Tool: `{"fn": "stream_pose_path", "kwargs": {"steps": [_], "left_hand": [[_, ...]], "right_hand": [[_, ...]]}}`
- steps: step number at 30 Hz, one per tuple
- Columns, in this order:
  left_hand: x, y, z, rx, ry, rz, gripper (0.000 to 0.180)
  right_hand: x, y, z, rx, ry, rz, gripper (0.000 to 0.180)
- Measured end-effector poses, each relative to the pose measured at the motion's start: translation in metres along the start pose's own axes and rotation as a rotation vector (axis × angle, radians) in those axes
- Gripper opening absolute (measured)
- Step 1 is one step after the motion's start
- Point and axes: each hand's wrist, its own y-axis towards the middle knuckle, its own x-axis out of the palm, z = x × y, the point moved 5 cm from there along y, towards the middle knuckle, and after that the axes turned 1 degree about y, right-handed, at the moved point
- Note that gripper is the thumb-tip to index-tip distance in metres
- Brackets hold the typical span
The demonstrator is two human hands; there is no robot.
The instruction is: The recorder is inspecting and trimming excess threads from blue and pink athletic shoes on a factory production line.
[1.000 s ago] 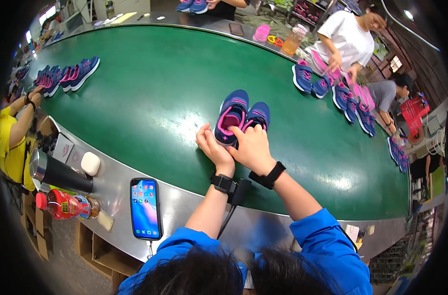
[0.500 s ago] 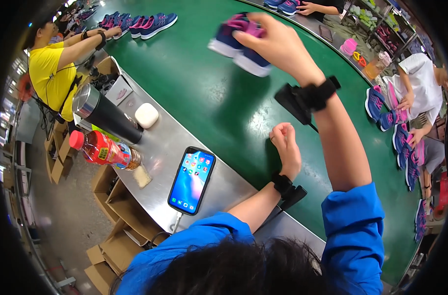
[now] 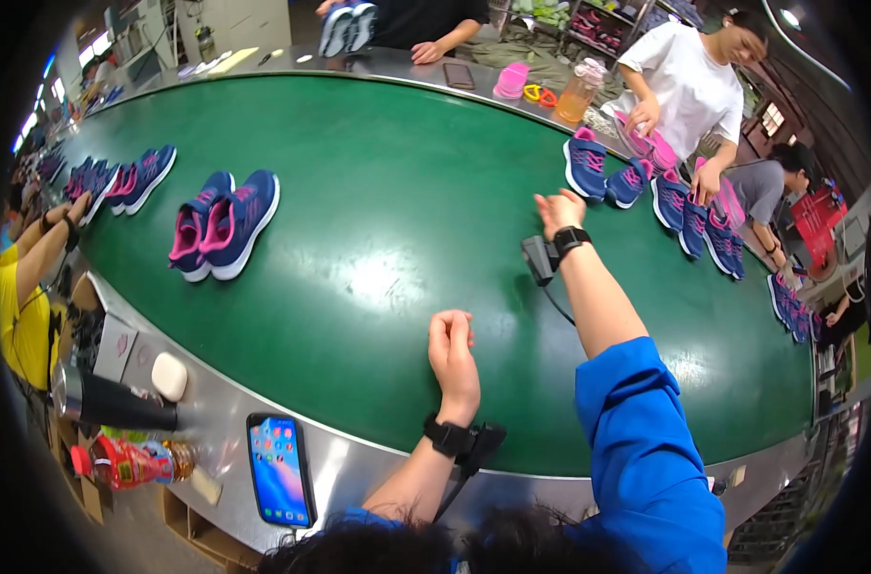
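Note:
My right hand [image 3: 561,212] reaches out over the green surface [image 3: 378,220] with its fingers apart and nothing in it. Closest to it are two navy sneakers with pink laces, one larger-looking sneaker [image 3: 585,165] and another sneaker [image 3: 629,182] beside it; a small gap separates them from my fingertips. My left hand [image 3: 452,364] hovers nearer to me, fingers curled in, with no object showing in it. Off to the left a pair of navy sneakers [image 3: 227,225] with pink lining stands upright, side by side. Both wrists wear black straps with small boxes.
More sneakers [image 3: 679,212] line the right edge, where a co-worker in white [image 3: 689,81] handles pink pieces. Along the near metal ledge are a phone [image 3: 280,469], a white case [image 3: 169,376], a black flask [image 3: 120,400] and a red-capped bottle [image 3: 129,462]. Another person in black [image 3: 426,29] works across.
My right hand has let go of the sneaker pair, which now stands on the green surface, and has moved over to the right. The view has turned rightward. My left hand stays curled.

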Motion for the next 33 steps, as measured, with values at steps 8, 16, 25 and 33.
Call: {"fn": "stream_pose_path", "kwargs": {"steps": [8,16,25,33], "left_hand": [[0.002,-0.012,-0.005,-0.124,0.154,-0.138,0.019],[0.005,-0.008,-0.018,-0.037,0.262,-0.164,0.012],[-0.038,0.011,0.020,0.333,0.147,0.274,0.013],[-0.026,0.016,0.025,0.357,0.431,0.023,0.037]], "right_hand": [[-0.057,0.105,-0.029,-0.115,0.007,0.092,0.083],[-0.069,0.126,-0.039,0.028,-0.080,-0.030,0.076],[-0.069,-0.122,-0.073,0.068,-0.689,-0.908,0.061],[-0.172,-0.158,-0.101,-0.310,-0.948,-0.660,0.034]]}}
